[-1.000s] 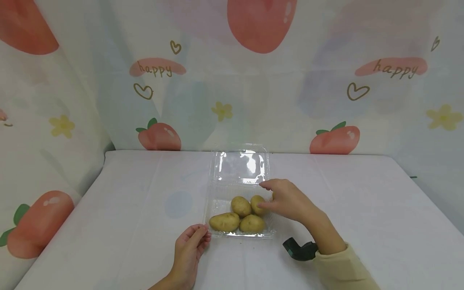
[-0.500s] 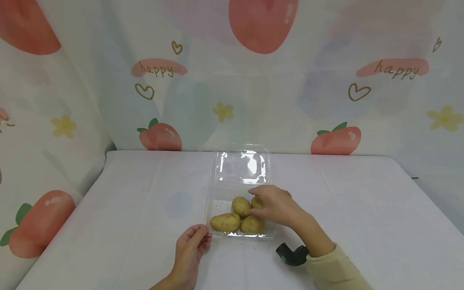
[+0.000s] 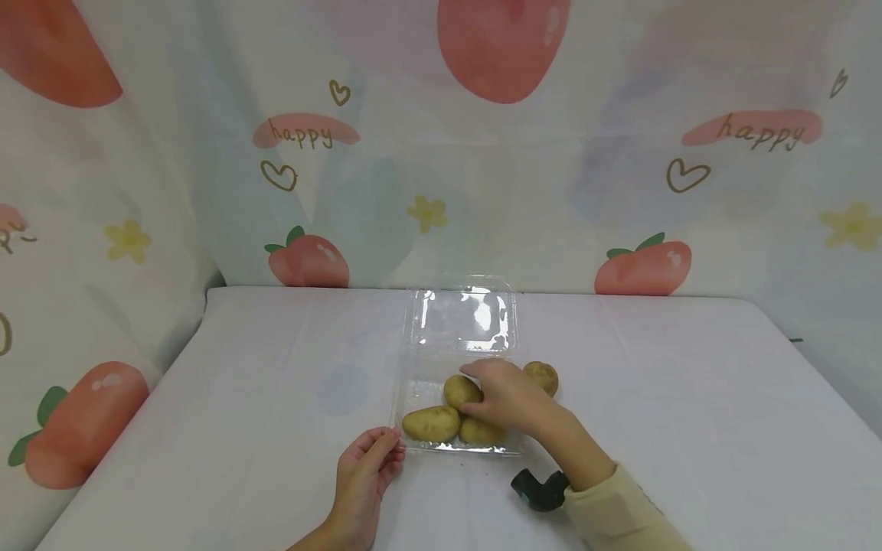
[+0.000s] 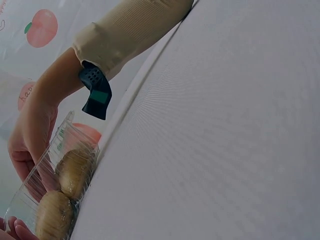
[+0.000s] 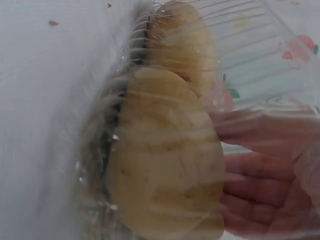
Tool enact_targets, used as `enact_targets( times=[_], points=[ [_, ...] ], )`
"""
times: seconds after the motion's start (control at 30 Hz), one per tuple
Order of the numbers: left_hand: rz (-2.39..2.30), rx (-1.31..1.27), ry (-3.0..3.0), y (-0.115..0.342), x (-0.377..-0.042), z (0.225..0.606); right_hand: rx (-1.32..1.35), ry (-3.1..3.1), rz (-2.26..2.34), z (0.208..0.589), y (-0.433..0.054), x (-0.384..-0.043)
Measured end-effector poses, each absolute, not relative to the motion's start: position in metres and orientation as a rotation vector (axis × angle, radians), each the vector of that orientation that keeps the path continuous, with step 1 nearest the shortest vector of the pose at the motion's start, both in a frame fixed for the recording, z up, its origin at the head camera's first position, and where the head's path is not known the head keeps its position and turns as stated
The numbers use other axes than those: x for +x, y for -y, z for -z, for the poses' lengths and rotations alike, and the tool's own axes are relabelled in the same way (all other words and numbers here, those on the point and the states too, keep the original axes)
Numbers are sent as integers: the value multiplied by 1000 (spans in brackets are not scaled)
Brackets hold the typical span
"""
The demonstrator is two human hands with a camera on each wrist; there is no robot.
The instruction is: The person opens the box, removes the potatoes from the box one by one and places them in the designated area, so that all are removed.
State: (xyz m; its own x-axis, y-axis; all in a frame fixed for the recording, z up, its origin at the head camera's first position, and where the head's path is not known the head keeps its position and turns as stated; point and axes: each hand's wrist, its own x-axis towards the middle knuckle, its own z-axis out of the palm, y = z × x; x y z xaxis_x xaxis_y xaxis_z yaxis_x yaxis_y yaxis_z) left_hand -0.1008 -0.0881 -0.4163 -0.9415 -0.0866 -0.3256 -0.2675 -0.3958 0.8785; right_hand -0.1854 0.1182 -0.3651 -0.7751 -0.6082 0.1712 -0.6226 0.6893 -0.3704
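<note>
A clear plastic clamshell box (image 3: 422, 383) stands on the table with its lid (image 3: 462, 315) folded back. My left hand (image 3: 368, 463) pinches its front left corner. Inside, a long potato (image 3: 431, 423) and a rounder potato (image 3: 482, 431) lie along the front, with another potato (image 3: 461, 392) behind them. My right hand (image 3: 506, 394) reaches over the box's right half, thumb and fingers spread around that rear potato and hiding what lies beneath the palm. In the right wrist view, a potato (image 5: 165, 155) shows through the clear wall, with the right hand's fingers (image 5: 260, 190) beyond it.
Right of the box, partly behind my right hand, a further potato (image 3: 542, 377) shows. A black angled device (image 3: 540, 490) sits at my right wrist. The white-covered table (image 3: 241, 398) ends at a patterned cloth backdrop (image 3: 537, 214).
My right hand has moved left over the box, covering a potato at the right side and uncovering one farther right. The left hand keeps its hold on the corner.
</note>
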Motion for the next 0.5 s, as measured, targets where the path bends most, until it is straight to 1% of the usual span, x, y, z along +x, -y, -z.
enact_targets(
  times=[0.27, 0.5],
  points=[
    [-2474, -490, -1674, 88, -101, 416, 1024, 2921, -593, 363, -111, -186],
    [-2480, -485, -1665, 88, -100, 416, 1062, 2946, -557, 360, -107, -187]
  ],
)
